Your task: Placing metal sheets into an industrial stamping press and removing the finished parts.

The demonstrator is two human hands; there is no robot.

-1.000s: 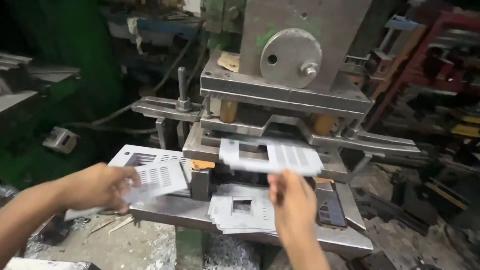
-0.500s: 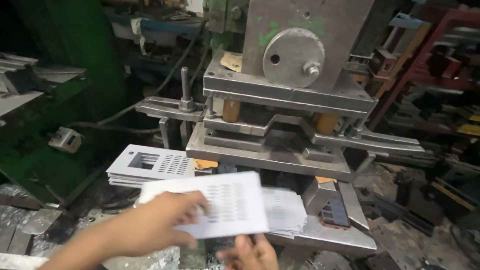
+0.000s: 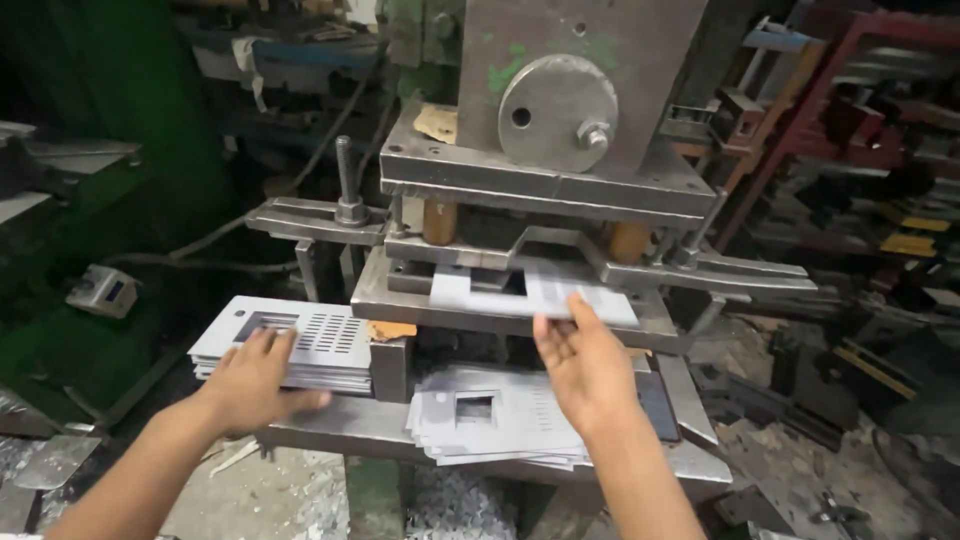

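The right hand [image 3: 585,365] pinches the near edge of a perforated metal sheet [image 3: 535,293] lying in the narrow slot of the press die [image 3: 520,250], fingers closed on it beneath the upper plate. The left hand [image 3: 255,380] rests flat, fingers spread, on the near edge of a stack of blank sheets [image 3: 290,340] left of the die. Punched sheets [image 3: 495,420] lie piled on the bench [image 3: 330,425] between both forearms.
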